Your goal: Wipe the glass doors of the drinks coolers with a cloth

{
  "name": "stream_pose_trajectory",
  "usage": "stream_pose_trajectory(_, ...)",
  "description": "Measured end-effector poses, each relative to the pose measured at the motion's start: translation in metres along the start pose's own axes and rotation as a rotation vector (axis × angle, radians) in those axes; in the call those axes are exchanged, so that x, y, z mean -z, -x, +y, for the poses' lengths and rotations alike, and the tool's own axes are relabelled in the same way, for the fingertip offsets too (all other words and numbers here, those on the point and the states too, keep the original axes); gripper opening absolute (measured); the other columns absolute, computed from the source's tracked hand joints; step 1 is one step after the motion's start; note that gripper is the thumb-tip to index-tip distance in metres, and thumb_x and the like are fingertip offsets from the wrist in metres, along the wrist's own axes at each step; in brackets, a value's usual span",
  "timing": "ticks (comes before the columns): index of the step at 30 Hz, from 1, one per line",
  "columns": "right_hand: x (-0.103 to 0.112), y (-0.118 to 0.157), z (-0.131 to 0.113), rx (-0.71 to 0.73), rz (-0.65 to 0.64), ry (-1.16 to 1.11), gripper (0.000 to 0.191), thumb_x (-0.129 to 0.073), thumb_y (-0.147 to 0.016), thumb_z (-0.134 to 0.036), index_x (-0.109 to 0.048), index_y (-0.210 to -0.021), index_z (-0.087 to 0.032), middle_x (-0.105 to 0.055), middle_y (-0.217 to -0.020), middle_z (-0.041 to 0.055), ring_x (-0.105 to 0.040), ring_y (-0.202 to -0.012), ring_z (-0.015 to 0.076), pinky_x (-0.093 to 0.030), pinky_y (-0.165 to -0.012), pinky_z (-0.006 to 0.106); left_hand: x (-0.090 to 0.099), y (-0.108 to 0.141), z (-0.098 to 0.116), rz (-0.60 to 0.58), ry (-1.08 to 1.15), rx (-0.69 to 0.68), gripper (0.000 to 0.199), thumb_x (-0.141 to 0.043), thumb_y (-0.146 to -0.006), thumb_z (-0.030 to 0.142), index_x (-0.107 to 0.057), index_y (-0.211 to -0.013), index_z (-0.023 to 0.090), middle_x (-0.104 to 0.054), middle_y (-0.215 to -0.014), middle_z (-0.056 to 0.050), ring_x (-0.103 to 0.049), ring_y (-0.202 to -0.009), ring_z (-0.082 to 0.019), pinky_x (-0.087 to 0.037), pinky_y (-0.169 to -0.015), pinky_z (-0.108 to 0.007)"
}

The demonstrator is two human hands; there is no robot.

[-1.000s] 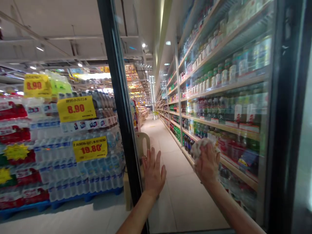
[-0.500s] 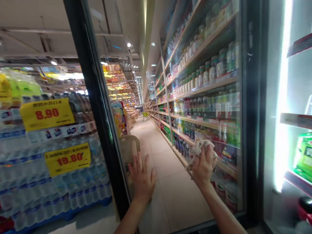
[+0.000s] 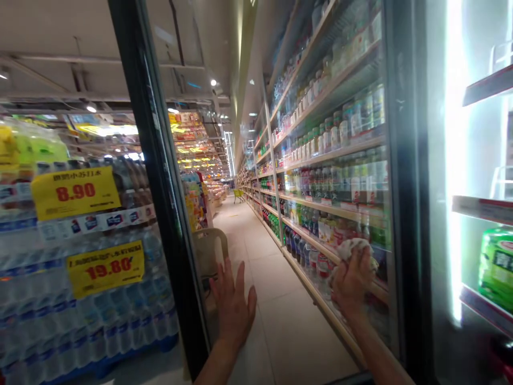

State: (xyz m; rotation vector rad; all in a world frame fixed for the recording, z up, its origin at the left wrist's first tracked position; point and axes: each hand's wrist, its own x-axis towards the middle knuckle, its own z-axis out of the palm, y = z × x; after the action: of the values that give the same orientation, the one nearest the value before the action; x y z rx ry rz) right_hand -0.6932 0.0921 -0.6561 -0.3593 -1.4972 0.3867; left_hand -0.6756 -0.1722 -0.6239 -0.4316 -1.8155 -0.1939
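A glass door with a black frame (image 3: 156, 155) stands open in front of me, and the aisle shows through or in its pane. My left hand (image 3: 233, 306) is spread with fingers apart, its palm toward the glass near the left frame bar; it holds nothing. Under my right hand (image 3: 351, 286) is a crumpled whitish cloth (image 3: 347, 249), pressed against the right part of the pane. The fingers of that hand cover much of the cloth.
Lit cooler shelves (image 3: 481, 209) with a green package (image 3: 497, 267) are at the right. Stacked water bottles (image 3: 120, 326) with yellow price signs (image 3: 76, 192) stand at the left. A beige chair (image 3: 208, 248) is behind the glass. Rows of bottles (image 3: 320, 182) appear in the pane.
My right hand has slid the cloth to the right across the pane, slightly downward. The left hand stays nearly in place. My view has shifted a little.
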Motion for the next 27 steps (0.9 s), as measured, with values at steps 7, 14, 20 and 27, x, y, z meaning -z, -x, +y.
stream_pose_trajectory(7, -0.008, -0.006, -0.045, 0.387, -0.125, -0.118, 0.061, -0.038, -0.087, -0.019, -0.018, -0.144, -0.023, -0.036, -0.142, 0.0150, -0.027, -0.134, 0.0295, -0.023, -0.105, 0.056, -0.001, -0.013, 0.002, 0.048, -0.008, -0.101, 0.069, -0.047, -0.081, 0.015, -0.016, -0.142, 0.016, -0.023, -0.147, -0.017, -0.018, -0.137, -0.027, -0.016, -0.110, -0.051)
stream_pose_trajectory(14, -0.012, -0.043, -0.065, 0.173, -0.042, -0.174, 0.053, -0.036, -0.086, -0.023, -0.032, -0.139, -0.017, -0.035, -0.142, 0.0176, -0.027, -0.134, 0.0299, -0.024, -0.104, 0.056, 0.001, -0.025, -0.015, 0.078, -0.055, -0.045, 0.068, -0.047, -0.081, 0.015, -0.017, -0.142, 0.016, -0.026, -0.146, -0.018, -0.016, -0.137, -0.028, -0.014, -0.109, -0.053)
stream_pose_trajectory(20, -0.002, -0.033, -0.079, 0.581, -0.191, -0.260, 0.045, -0.045, -0.081, -0.019, -0.050, -0.125, -0.026, -0.050, -0.133, 0.0077, -0.036, -0.130, 0.0235, -0.017, -0.108, 0.049, -0.001, -0.024, -0.012, 0.069, -0.033, -0.033, 0.065, -0.046, -0.082, 0.016, -0.021, -0.141, 0.017, -0.028, -0.145, -0.017, -0.015, -0.138, -0.027, -0.014, -0.110, -0.052)
stream_pose_trajectory(27, -0.009, -0.067, -0.077, 0.198, 0.000, -0.136, 0.053, -0.036, -0.083, -0.021, -0.039, -0.135, -0.015, -0.037, -0.141, 0.0165, -0.028, -0.133, 0.0271, -0.027, -0.103, 0.049, -0.004, -0.025, -0.013, 0.082, 0.016, -0.010, 0.068, -0.049, -0.081, 0.019, -0.018, -0.142, 0.018, -0.024, -0.147, -0.016, -0.015, -0.137, -0.029, -0.012, -0.109, -0.054)
